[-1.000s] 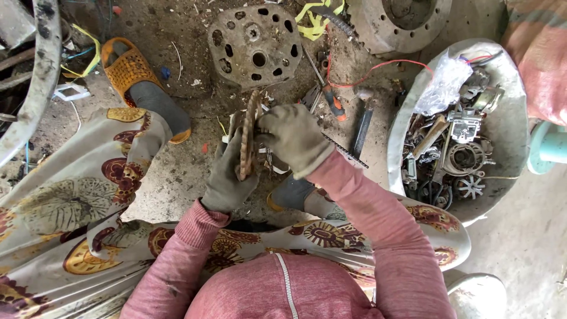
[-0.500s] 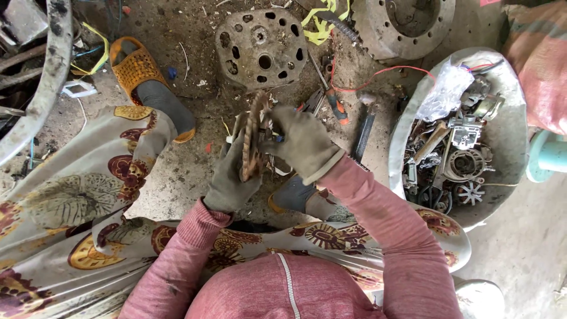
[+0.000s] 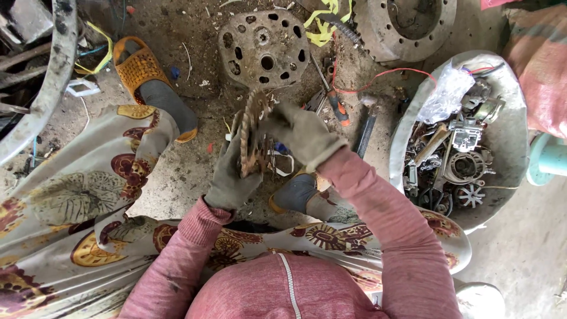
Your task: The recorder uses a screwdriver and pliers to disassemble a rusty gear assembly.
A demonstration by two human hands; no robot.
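A: Start from the rusty toothed disc (image 3: 253, 137) you hold upright, edge-on to the camera, and work from its left. What do you have there?

B: Well to its upper left, your foot in the orange sandal (image 3: 143, 75) rests on the dirty ground. Your left hand (image 3: 229, 177), in a grey glove, comes up from just below the disc and is clenched around its lower edge.

A: And the other side of the disc?

B: Your right hand (image 3: 301, 134), gloved too, presses against the disc's right face, fingers curled over its upper part (you cannot tell how tightly, since the glove hides the fingertips). So the disc sits clamped between both of your hands, above your knees.

A: What lies behind it?

B: Just above the disc, flat on the ground, is a round perforated metal plate (image 3: 264, 48). To the disc's upper right lie a screwdriver with an orange handle (image 3: 335, 105) and, a little farther right, a hammer (image 3: 366, 124).

A: And farther right?

B: Well to the right of the disc stands a metal basin (image 3: 508, 136) filled with scrap parts, a clear plastic bag (image 3: 446, 94) lying at its upper rim.
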